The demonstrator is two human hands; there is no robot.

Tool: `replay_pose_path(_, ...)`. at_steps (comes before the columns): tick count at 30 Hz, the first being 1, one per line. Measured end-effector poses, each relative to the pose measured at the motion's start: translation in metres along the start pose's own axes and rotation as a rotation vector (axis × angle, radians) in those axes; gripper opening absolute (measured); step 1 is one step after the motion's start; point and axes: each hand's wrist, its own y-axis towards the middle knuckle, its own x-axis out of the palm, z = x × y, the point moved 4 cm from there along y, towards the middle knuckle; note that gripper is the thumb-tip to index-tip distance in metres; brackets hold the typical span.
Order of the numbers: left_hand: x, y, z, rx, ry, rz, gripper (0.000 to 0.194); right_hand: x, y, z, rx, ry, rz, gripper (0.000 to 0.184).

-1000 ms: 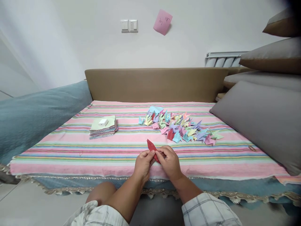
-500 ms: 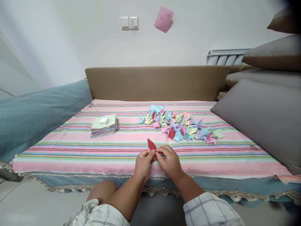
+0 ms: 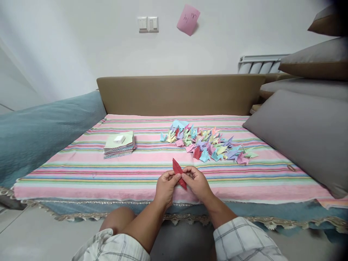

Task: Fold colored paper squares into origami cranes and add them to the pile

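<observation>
A folded piece of red paper [image 3: 177, 168], long and pointed at both ends, is held over the front of the striped cloth. My left hand [image 3: 166, 185] pinches it from the left, thumb on top near its middle. From the other side, my right hand [image 3: 196, 182] grips it too, and the two thumb tips nearly meet. The fingers underneath the paper are partly hidden. Beyond my hands lies a heap of folded paper cranes [image 3: 208, 144] in several colours.
A stack of square paper sheets [image 3: 119, 149] with a small white block [image 3: 119, 139] on top sits at the left. Grey cushions [image 3: 307, 134] pile up at the right. A striped cloth [image 3: 81, 170] covers the seat, and a brown backrest [image 3: 174, 95] stands behind.
The red paper now shows more of its length, with its lower point visible below my thumbs. My right hand has shifted slightly. The view has tilted a little.
</observation>
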Motion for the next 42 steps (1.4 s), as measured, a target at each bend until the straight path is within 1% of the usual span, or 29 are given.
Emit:
replay_pose_path(3,-0.002,0.000,0.002,0.041,0.043,0.034,0.023,0.002,0.000,0.000,0.013,0.024,-0.012,0.023)
replay_pose_path(6,-0.004,0.000,0.002,0.060,0.081,0.084,0.023,0.002,0.000,0.001,0.027,0.002,-0.036,0.022)
replay_pose_path(8,-0.005,0.000,0.002,0.053,0.088,0.101,0.023,0.002,0.000,0.002,0.031,-0.005,-0.036,0.022)
replay_pose_path(11,-0.004,-0.001,-0.001,0.012,0.080,0.087,0.022,0.001,0.000,0.002,0.035,0.003,-0.039,0.022)
replay_pose_path(15,-0.004,-0.002,-0.002,0.004,0.101,0.043,0.022,0.002,0.000,0.005,0.051,0.029,-0.030,0.021)
replay_pose_path(19,-0.002,-0.003,0.000,-0.016,0.134,-0.029,0.029,-0.002,0.003,0.005,0.070,0.055,-0.009,0.024)
replay_pose_path(24,0.003,-0.003,0.006,-0.055,0.165,-0.163,0.034,-0.008,0.004,-0.001,0.052,0.079,-0.059,0.026)
replay_pose_path(29,0.002,-0.004,0.013,-0.061,0.218,-0.252,0.031,-0.010,0.001,-0.004,0.065,0.115,-0.111,0.025)
replay_pose_path(33,0.002,-0.005,0.016,-0.059,0.237,-0.288,0.028,-0.010,0.000,-0.003,0.089,0.150,-0.119,0.026)
replay_pose_path(36,0.002,-0.005,0.016,0.026,0.297,-0.251,0.022,-0.007,0.000,-0.004,0.100,0.134,-0.121,0.027)
replay_pose_path(39,-0.001,-0.005,0.014,0.139,0.317,-0.141,0.014,-0.004,-0.001,-0.004,0.081,0.098,-0.111,0.027)
replay_pose_path(42,-0.002,-0.005,0.011,0.185,0.304,-0.087,0.013,-0.001,-0.002,-0.003,0.072,0.082,-0.095,0.025)
